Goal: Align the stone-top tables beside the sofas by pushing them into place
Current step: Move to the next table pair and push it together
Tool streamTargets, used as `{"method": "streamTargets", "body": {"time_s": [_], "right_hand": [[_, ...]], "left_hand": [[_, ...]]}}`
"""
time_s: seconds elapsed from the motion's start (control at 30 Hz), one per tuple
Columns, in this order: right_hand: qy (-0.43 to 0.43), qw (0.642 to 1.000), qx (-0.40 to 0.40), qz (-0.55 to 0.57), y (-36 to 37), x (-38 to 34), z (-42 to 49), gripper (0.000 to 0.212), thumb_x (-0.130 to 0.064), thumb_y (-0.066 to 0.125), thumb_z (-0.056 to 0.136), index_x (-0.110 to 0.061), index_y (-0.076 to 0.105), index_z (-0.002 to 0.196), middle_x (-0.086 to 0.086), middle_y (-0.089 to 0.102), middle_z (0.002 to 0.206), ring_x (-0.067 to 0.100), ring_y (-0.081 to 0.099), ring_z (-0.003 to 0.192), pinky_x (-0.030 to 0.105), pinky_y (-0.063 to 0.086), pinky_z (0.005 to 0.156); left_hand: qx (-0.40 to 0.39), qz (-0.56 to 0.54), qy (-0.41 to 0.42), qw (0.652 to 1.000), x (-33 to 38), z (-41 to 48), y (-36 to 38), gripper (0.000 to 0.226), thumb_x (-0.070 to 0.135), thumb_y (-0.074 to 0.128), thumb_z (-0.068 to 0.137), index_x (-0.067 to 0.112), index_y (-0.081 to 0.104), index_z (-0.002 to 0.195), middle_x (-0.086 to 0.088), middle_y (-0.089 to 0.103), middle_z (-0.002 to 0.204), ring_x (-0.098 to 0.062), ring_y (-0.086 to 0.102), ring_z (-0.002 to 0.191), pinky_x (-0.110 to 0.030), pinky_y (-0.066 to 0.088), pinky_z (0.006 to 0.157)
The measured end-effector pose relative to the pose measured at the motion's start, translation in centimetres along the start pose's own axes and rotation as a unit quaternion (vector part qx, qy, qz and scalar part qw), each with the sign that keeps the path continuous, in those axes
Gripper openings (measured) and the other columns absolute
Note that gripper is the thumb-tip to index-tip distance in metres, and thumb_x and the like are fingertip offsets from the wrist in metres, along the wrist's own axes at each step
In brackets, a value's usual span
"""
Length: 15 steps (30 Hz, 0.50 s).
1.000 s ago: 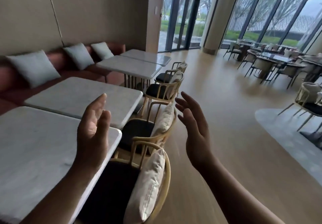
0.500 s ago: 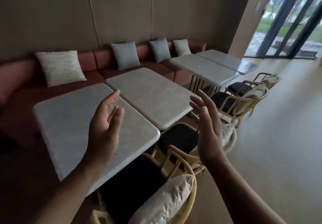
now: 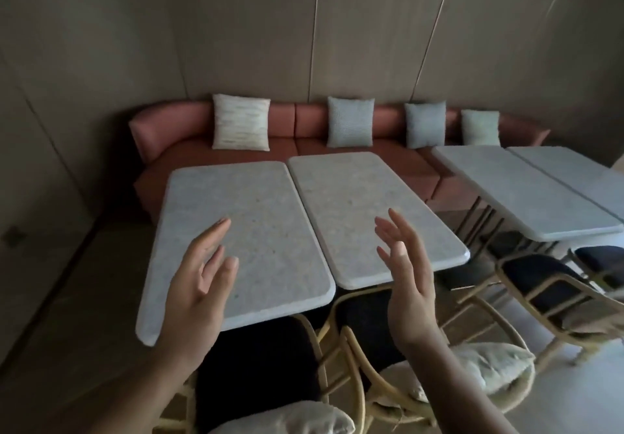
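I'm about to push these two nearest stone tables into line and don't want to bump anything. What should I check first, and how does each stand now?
1. Both hands free: ok. Left hand and right hand are open, holding nothing.
2. Hands on a table: not ok, both appear raised above the tops.
3. Near edges level: not ok. The left grey stone-top table sits nearer than the right grey stone-top table.
4. Tops bare: ok.
5. Wooden chair with black seat tucked under the left table: cannot tell if it clears the legs.
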State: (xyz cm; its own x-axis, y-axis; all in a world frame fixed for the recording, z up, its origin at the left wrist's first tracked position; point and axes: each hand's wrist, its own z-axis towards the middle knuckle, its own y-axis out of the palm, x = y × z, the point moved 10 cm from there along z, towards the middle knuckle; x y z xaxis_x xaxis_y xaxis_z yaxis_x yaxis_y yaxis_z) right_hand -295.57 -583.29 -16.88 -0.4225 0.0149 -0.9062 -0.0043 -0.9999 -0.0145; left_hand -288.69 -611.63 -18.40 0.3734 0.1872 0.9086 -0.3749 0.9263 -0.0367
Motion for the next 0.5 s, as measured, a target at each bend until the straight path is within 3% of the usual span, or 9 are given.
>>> {"method": "streamTargets", "body": {"time_s": [0.13, 0.3, 0.5], "right_hand": [[0.011, 0.999, -0.034, 0.001, 0.9, 3.4, 2.7, 0.058, -0.057, 0.045, 0.098, -0.031, 0.052, 0.149, -0.008, 0.063, 0.147, 0.007, 0.057, 0.140, 0.041, 0.046, 0.119], [0.014, 0.997, -0.079, -0.004, 1.6, 7.1, 5.8, 0.061, -0.052, 0.046, 0.099, -0.022, 0.050, 0.152, -0.001, 0.060, 0.152, 0.008, 0.054, 0.143, 0.022, 0.045, 0.115], [0.032, 0.994, -0.104, -0.006, 1.7, 12.3, 9.2, 0.060, -0.051, 0.047, 0.100, -0.021, 0.049, 0.153, 0.000, 0.058, 0.154, 0.010, 0.054, 0.143, 0.029, 0.046, 0.117]], "left_hand": [[0.019, 0.020, -0.008, 1.000, -2.2, 1.0, 0.7, 0.053, 0.043, 0.059, 0.096, 0.032, 0.050, 0.147, 0.032, 0.051, 0.151, 0.007, 0.046, 0.144, -0.015, 0.037, 0.118], [0.015, 0.036, -0.019, 0.999, -6.0, 3.8, 2.8, 0.066, 0.052, 0.056, 0.093, 0.026, 0.046, 0.153, 0.018, 0.049, 0.158, 0.002, 0.044, 0.148, -0.016, 0.037, 0.119], [0.031, 0.036, -0.029, 0.998, -9.4, 6.3, 5.8, 0.059, 0.046, 0.055, 0.096, 0.027, 0.044, 0.151, 0.005, 0.047, 0.162, -0.002, 0.043, 0.150, -0.016, 0.037, 0.119]]}}
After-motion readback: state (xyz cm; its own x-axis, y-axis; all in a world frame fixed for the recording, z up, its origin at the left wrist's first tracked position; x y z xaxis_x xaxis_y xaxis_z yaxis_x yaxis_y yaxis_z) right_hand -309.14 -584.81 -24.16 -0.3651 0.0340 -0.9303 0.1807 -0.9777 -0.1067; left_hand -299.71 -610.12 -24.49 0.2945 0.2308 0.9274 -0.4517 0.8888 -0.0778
